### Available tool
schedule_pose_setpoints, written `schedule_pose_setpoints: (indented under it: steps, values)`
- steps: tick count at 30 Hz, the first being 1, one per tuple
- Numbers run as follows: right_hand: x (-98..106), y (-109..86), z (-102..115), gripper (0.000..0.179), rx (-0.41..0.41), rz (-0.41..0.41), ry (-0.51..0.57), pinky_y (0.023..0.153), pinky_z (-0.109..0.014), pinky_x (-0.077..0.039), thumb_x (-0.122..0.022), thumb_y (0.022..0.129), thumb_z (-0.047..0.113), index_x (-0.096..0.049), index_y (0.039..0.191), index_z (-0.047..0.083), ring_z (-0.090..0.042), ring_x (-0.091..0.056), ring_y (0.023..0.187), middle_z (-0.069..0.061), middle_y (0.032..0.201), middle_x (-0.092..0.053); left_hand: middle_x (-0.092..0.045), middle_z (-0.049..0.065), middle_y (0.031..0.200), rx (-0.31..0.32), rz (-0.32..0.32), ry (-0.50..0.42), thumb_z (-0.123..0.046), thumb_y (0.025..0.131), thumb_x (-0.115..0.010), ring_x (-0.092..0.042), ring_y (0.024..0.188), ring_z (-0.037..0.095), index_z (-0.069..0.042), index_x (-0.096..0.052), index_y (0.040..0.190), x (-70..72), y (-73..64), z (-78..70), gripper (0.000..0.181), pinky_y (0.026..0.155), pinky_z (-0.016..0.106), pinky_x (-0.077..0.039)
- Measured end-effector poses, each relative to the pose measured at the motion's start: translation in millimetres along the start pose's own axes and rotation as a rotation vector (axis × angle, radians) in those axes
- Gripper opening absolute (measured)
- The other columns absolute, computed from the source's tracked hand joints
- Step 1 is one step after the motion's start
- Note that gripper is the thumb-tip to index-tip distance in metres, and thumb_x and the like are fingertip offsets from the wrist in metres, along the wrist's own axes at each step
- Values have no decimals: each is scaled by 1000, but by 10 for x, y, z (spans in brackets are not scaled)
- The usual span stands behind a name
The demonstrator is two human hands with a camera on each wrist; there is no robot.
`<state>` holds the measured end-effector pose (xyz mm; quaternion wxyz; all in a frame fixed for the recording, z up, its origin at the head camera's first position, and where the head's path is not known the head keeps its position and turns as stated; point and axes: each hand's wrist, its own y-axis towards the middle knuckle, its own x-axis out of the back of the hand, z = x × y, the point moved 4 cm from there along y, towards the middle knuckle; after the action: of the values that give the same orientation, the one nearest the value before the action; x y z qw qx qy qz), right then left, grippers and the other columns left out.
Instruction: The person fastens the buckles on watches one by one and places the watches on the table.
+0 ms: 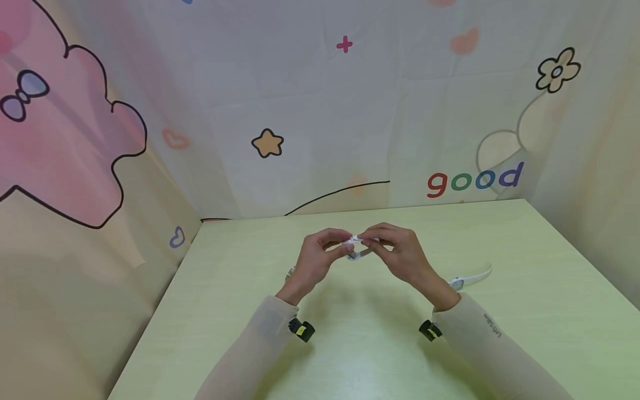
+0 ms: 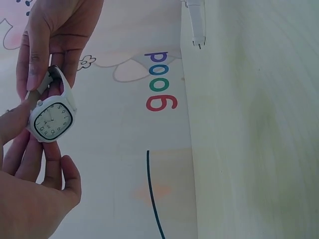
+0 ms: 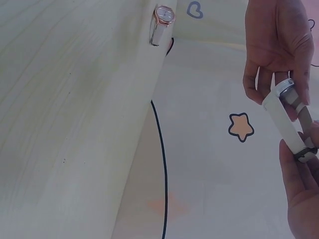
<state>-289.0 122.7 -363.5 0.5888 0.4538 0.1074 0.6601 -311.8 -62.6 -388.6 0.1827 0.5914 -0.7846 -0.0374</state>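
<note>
A white wristwatch is held up above the table between both hands. Its squarish white dial with a black ring faces the camera in the left wrist view, where the watch has its strap looped round. My left hand pinches the watch at the case end. With thumb and fingers, my right hand grips the strap on the other side. The right wrist view shows the white strap stretched between the hands and a dark buckle or loop by the right fingers.
Another white watch lies on the table beside the right wrist. Past the left wrist lies a rose-gold-rimmed watch with a pale strap. The table meets a printed cloth backdrop. Small black devices sit at both sleeves.
</note>
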Motion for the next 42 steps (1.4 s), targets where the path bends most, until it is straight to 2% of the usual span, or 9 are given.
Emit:
schedule_pose_setpoints:
  steps: [6, 15, 21, 26, 36, 40, 42]
  values:
    - [6, 3, 11, 18, 11, 14, -31, 79, -18, -57, -73, 84, -2, -76, 100, 7, -13, -68, 83, -3, 94, -72, -70, 5, 114, 5, -22, 4, -24, 89, -73, -64, 111, 19, -13, -72, 111, -17, -2, 1, 25, 98, 38, -53]
    - [-13, 6, 28, 17, 43, 21, -43, 78, -25, -59, -73, 84, -4, -76, 97, 6, -16, -69, 83, -4, 94, -72, -73, 4, 111, -53, -26, 19, -26, 89, -74, -66, 109, 16, -14, -74, 110, -58, 7, -27, 25, 95, 34, -53]
    - [-18, -8, 13, 16, -33, 15, -34, 79, -32, -60, -72, 87, 5, -72, 103, 6, -18, -72, 85, -5, 96, -74, -74, 7, 108, -19, -30, -17, -23, 89, -74, -69, 100, 15, -12, -74, 110, -65, 11, -19, 24, 87, 29, -56]
    - [-3, -19, 11, 16, -69, -12, -26, 79, -37, -60, -72, 89, 8, -70, 104, 5, -21, -74, 84, -8, 96, -74, -73, 13, 110, -2, -40, -81, -19, 89, -73, -72, 97, 23, -6, -72, 111, -56, 8, -13, 26, 87, 31, -58]
    - [2, -6, 2, 14, -27, -12, -13, 79, -28, -60, -73, 86, 3, -75, 98, 8, -17, -71, 85, -3, 95, -74, -74, 11, 109, -13, -22, -59, -20, 89, -73, -71, 94, 15, -8, -74, 111, -61, -5, -17, 25, 85, 29, -58]
    - [-16, -6, 0, 14, -32, -5, 9, 79, -30, -60, -73, 86, 4, -76, 99, 8, -18, -71, 85, -4, 95, -74, -74, 10, 110, -25, 0, -64, -21, 90, -73, -71, 96, 14, -9, -73, 112, -86, 1, -22, 25, 88, 29, -57]
    - [-24, -15, -6, 18, -53, -2, 3, 79, -32, -60, -72, 87, 6, -74, 105, 8, -19, -72, 86, -6, 99, -75, -74, 10, 109, -22, 1, -68, -21, 90, -72, -72, 94, 13, -9, -73, 112, -98, 2, -18, 25, 88, 30, -57]
